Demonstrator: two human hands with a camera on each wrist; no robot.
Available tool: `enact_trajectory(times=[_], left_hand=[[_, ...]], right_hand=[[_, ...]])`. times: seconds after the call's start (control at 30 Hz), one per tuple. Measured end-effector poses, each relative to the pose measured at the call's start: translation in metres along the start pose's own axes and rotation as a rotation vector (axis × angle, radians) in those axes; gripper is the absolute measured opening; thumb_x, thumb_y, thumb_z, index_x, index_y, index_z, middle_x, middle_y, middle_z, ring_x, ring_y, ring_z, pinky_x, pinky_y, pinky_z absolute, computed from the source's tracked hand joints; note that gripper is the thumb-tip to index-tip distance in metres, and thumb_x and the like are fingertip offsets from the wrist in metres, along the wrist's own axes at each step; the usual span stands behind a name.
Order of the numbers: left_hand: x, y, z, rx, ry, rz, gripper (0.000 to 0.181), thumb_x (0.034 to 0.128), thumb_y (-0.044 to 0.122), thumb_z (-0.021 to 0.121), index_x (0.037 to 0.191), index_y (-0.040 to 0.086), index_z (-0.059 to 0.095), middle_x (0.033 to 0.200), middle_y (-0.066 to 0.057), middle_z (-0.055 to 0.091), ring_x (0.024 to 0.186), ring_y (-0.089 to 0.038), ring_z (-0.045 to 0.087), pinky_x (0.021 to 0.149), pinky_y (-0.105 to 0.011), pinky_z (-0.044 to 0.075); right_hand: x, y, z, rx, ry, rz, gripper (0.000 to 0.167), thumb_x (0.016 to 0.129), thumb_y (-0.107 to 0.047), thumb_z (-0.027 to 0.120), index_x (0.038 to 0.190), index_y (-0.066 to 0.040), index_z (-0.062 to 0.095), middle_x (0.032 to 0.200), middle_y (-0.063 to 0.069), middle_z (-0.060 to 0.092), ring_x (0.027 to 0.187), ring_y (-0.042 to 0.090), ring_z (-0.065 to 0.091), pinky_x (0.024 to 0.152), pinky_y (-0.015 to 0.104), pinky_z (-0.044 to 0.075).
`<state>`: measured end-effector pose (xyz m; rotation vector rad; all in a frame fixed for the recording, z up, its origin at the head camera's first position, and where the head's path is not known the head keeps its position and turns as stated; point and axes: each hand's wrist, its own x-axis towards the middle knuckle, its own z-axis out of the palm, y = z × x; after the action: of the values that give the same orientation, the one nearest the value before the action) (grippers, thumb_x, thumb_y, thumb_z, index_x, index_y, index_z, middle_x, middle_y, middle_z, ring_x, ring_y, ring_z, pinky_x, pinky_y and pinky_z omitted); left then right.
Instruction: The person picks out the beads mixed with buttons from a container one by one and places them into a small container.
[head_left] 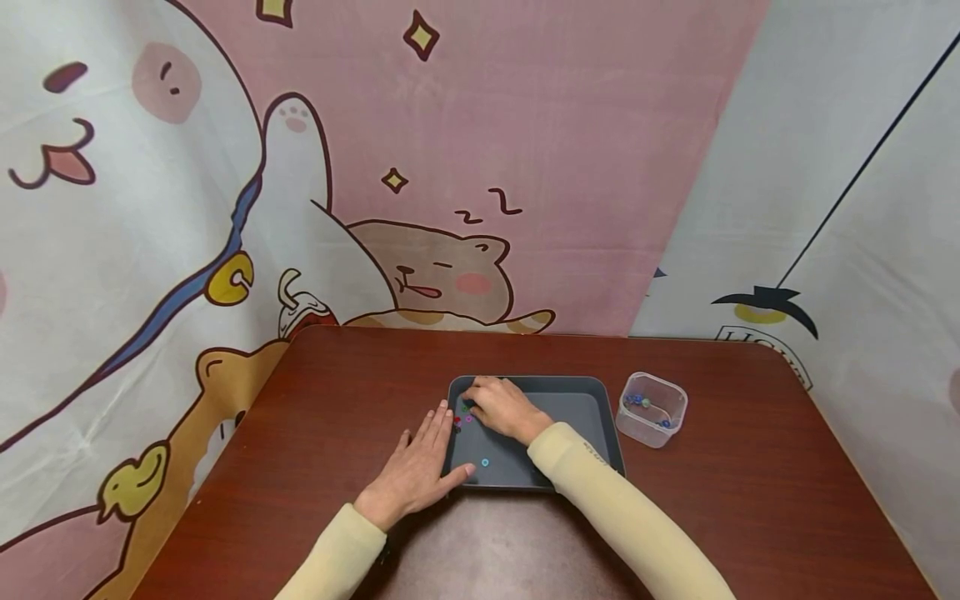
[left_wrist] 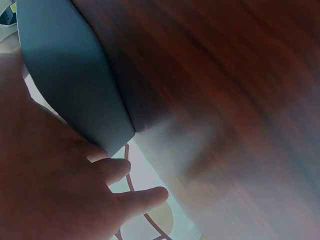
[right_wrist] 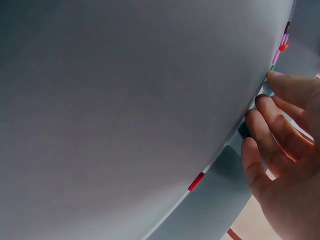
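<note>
A dark grey tray lies on the table, with several small coloured beads near its left wall. Over that side, my right hand reaches in with bent fingers, close to a green bead. Whether it pinches one is hidden by the fingers. In the right wrist view, my right hand is at the tray wall, and a red bead lies apart from it. My left hand rests at the tray's left edge with straight fingers. A light blue ring bead sits near the front wall.
To the right of the tray stands a clear plastic box holding blue and greenish beads. The reddish-brown wooden table extends around both. Behind it hangs a cloth printed with cartoon animals.
</note>
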<state>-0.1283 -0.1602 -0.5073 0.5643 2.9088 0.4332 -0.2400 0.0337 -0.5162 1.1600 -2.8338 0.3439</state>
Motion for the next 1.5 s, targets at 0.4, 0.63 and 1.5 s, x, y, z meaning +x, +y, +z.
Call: enact_trajectory(times=[0.4, 0.63, 1.5], left_hand=[[0.001, 0.001, 0.001, 0.003, -0.01, 0.002, 0.097, 0.1005, 0.066, 0.05, 0.165, 0.002, 0.017, 0.173, -0.013, 0.012, 0.157, -0.033, 0.019, 0.116, -0.068, 0.027], [0.001, 0.001, 0.0, 0.002, -0.013, -0.003, 0.098, 0.1002, 0.067, 0.05, 0.165, 0.001, 0.018, 0.172, -0.014, 0.013, 0.157, -0.034, 0.019, 0.116, -0.068, 0.027], [0.001, 0.002, -0.001, 0.009, -0.018, -0.022, 0.099, 0.099, 0.07, 0.05, 0.165, 0.003, 0.018, 0.173, -0.012, 0.011, 0.158, -0.033, 0.017, 0.116, -0.068, 0.026]], right_hand=[[-0.001, 0.0, -0.002, -0.02, 0.029, -0.002, 0.021, 0.096, -0.016, 0.076, 0.116, -0.011, 0.079, 0.114, 0.006, 0.073, 0.105, 0.023, 0.07, 0.09, 0.042, 0.057], [-0.005, 0.001, -0.011, 0.023, 0.028, 0.023, 0.021, 0.099, -0.018, 0.073, 0.118, -0.012, 0.078, 0.117, 0.006, 0.072, 0.105, 0.022, 0.071, 0.091, 0.04, 0.057], [-0.062, 0.017, -0.102, 0.196, 0.286, 0.13, 0.022, 0.1, -0.025, 0.072, 0.118, -0.013, 0.077, 0.117, 0.002, 0.072, 0.101, 0.02, 0.07, 0.086, 0.042, 0.057]])
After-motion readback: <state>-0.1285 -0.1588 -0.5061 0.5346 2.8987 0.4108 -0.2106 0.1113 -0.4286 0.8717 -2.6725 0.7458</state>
